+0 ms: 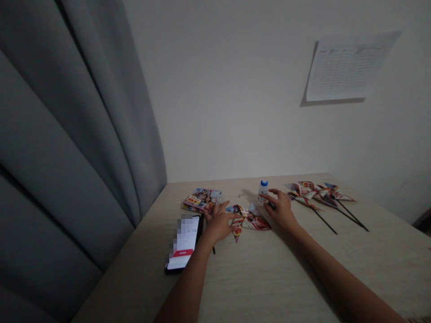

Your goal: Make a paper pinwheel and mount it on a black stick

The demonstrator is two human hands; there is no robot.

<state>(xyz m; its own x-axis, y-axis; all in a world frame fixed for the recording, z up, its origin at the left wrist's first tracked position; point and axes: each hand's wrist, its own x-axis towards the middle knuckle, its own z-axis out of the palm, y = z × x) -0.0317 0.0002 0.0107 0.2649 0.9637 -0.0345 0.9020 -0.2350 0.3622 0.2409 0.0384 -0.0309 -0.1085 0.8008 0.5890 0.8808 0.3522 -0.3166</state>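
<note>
A paper pinwheel (257,220) with colourful print lies flat on the table between my hands. My left hand (219,224) rests at its left side with fingers spread, the fingertips over its paper blades. To the pinwheel's upper right, my right hand (282,211) has its fingers apart, one of them in front of a small white bottle (264,188) with a blue cap. The bottle stands upright; whether the finger touches it I cannot tell. A small dark spot shows between the right fingers, too unclear to name. The end of a thin black stick (213,250) shows beside my left wrist.
A stack of printed paper pieces (197,199) lies behind my left hand. A phone (183,246) with a lit screen lies left of my forearm. Several finished pinwheels (316,193) on black sticks lie at right. A grey curtain (101,112) hangs left; a wall stands behind the table (252,287).
</note>
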